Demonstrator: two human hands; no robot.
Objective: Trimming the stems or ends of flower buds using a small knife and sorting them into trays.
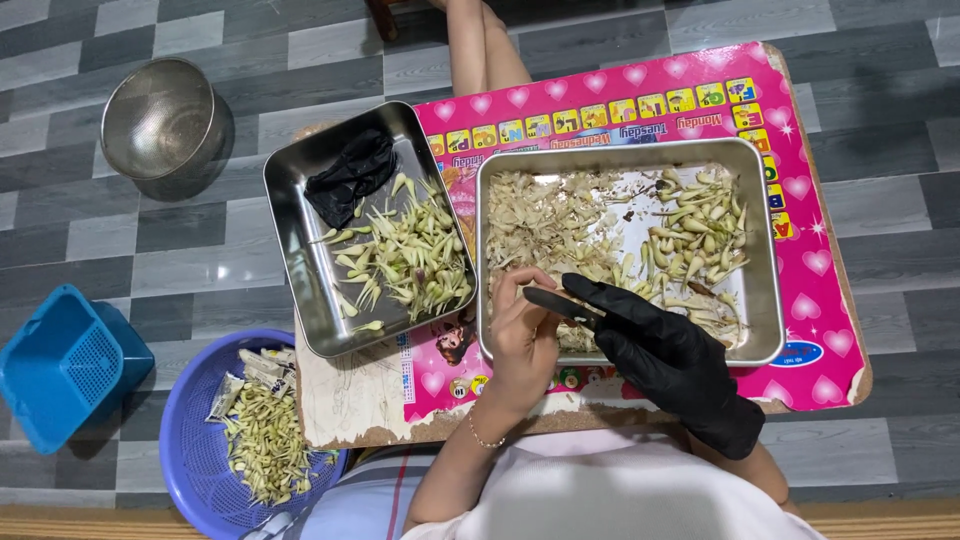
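Observation:
My left hand is bare and pinches a small pale stalk piece over the near left corner of the large steel tray. My right hand, in a black glove, grips a dark knife whose blade points left toward the left fingers. The large tray holds shredded pale trimmings on its left and whole pale buds on its right. A smaller steel tray to the left holds split pale-green pieces and a crumpled black glove.
Both trays rest on a low pink board over a grey tiled floor. A purple basket with trimmings and wrappers sits at lower left, a blue basket further left, a steel colander at upper left. Another person's leg is beyond the board.

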